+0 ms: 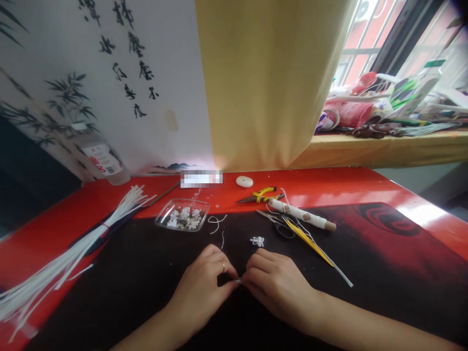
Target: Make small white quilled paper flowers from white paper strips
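Observation:
My left hand (pixel 206 278), with a ring on one finger, pinches a small whitish piece (pixel 239 281) between thumb and forefinger. From the other side my right hand (pixel 276 280) closes its fingers on the same piece; its shape is mostly hidden by the fingertips. Just beyond the right hand's knuckles lies a white knotted-cord flower (pixel 257 241). Two short white cord scraps (pixel 215 225) rest on the black mat (pixel 146 292) past the left hand. A clear dish (pixel 160 222) of several white flower pieces stands farther left.
Right of centre lie yellow-handled pliers (pixel 265 196), black scissors (pixel 287 230), yellow tweezers (pixel 310 243) and a wrapped cord roll (pixel 298 212). A bundle of white cords (pixel 84 243) stretches along the left. Behind are an oval white object (pixel 244 182) and a bottle (pixel 104 158).

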`<action>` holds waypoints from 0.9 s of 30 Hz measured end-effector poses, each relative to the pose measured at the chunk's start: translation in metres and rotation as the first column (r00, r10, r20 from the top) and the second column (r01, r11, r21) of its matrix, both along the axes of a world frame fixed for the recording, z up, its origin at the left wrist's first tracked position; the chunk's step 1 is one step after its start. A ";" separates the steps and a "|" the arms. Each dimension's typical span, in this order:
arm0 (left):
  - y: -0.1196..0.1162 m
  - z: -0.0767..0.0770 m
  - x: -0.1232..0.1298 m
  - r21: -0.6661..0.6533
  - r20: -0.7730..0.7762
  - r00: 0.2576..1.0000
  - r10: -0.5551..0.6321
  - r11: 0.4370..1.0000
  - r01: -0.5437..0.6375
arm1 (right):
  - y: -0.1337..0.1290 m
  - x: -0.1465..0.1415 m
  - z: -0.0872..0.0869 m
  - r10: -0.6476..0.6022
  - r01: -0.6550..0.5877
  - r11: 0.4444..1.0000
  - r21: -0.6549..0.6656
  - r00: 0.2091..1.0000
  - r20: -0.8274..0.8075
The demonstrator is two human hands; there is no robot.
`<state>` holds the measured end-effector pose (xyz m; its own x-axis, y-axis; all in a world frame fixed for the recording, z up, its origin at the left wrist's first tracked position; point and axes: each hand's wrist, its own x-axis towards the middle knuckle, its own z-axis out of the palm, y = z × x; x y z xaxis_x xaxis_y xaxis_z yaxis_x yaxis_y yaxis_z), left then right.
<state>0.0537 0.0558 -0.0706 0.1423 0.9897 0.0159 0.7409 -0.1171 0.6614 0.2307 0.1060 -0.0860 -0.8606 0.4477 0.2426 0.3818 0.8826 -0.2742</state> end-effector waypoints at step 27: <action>0.001 0.007 0.008 0.035 -0.194 0.980 -0.054 0.997 0.062 | 0.008 -0.015 0.002 -0.027 0.024 0.998 0.059 0.998 0.064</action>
